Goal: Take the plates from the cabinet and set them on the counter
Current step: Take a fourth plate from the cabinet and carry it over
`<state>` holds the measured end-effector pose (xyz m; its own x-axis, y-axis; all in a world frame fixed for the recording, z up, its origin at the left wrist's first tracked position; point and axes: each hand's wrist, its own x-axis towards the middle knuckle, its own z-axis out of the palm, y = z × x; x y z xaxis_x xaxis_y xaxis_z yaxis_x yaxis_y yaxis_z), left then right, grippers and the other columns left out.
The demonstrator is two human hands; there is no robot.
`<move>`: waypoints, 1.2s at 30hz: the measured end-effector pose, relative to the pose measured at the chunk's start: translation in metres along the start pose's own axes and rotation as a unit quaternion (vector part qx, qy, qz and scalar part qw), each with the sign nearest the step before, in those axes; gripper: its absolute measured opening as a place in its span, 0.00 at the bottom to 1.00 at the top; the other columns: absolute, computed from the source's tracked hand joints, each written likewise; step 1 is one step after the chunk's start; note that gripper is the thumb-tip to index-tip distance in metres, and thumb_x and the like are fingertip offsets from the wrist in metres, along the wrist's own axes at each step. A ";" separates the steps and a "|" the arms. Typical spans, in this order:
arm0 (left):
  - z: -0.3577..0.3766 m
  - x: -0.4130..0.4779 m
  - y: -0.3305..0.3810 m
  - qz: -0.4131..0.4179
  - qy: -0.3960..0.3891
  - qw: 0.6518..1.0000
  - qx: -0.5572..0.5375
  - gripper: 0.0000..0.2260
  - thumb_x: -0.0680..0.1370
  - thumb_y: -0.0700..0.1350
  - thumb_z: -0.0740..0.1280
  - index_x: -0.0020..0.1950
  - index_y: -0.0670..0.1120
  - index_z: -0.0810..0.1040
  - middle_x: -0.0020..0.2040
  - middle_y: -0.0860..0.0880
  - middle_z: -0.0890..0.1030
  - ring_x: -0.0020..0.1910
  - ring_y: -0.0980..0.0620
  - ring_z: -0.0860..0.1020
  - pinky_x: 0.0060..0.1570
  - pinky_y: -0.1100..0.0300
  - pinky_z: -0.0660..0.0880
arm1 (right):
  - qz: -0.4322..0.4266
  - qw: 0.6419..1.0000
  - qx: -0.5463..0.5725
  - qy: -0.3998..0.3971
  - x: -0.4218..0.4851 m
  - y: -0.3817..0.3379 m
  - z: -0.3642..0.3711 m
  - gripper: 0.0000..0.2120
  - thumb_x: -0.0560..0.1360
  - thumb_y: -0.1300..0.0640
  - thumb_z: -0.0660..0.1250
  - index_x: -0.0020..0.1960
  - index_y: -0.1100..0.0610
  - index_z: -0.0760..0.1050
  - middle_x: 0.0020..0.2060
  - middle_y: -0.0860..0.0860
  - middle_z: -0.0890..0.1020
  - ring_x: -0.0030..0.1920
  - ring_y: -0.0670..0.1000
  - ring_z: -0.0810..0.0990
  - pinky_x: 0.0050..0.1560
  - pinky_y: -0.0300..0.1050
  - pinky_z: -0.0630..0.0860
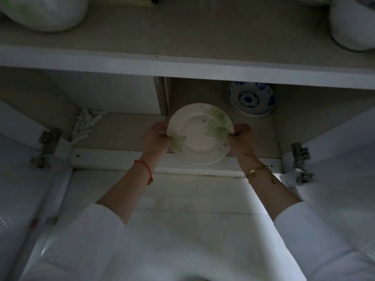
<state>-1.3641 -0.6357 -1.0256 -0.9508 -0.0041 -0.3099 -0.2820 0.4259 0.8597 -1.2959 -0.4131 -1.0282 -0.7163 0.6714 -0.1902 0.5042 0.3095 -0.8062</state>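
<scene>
A white plate with green leaf print (199, 133) sits at the front edge of the lower cabinet shelf (121, 130), partly overhanging it. My left hand (156, 138) grips its left rim and my right hand (241, 140) grips its right rim. A second rim shows under the plate, so it looks like a small stack. Behind and to the right, blue-and-white dishes (251, 100) rest stacked at the back of the same shelf.
Both cabinet doors stand open, with hinges at the left (45, 147) and right (300, 159). White spoons (87, 124) lie in the shelf's left corner. On the upper shelf (182, 37) sit a white bowl (44, 11) at left and another (353, 23) at right.
</scene>
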 end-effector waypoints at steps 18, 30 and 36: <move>-0.155 -0.260 0.164 -0.068 -0.041 0.991 0.104 0.21 0.70 0.34 0.71 0.62 0.45 0.76 0.51 0.48 0.81 0.42 0.48 0.80 0.40 0.55 0.79 | 0.082 0.995 -0.032 -0.051 -0.218 -0.156 -0.184 0.13 0.70 0.67 0.64 0.48 0.51 0.71 0.40 0.47 0.78 0.38 0.50 0.76 0.34 0.34 0.68; -0.269 -0.403 0.363 -0.042 -0.021 0.999 -0.019 0.23 0.70 0.31 0.72 0.59 0.52 0.77 0.51 0.57 0.81 0.46 0.60 0.79 0.44 0.68 0.74 | 0.109 0.993 0.043 -0.020 -0.339 -0.341 -0.361 0.13 0.72 0.68 0.64 0.50 0.52 0.73 0.36 0.44 0.77 0.29 0.33 0.77 0.26 0.25 0.68; -0.312 -0.444 0.469 0.026 -0.063 0.997 -0.026 0.23 0.70 0.27 0.68 0.62 0.45 0.78 0.54 0.48 0.82 0.47 0.54 0.79 0.45 0.71 0.75 | 0.095 0.989 0.099 0.051 -0.379 -0.423 -0.437 0.13 0.72 0.67 0.64 0.54 0.56 0.76 0.41 0.51 0.80 0.36 0.39 0.76 0.33 0.28 0.72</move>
<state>-1.1142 -0.7165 -0.3577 -0.9417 0.1318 -0.3096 -0.2417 0.3752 0.8949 -1.0268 -0.5040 -0.3702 -0.5604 0.7725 -0.2988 0.5134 0.0408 -0.8572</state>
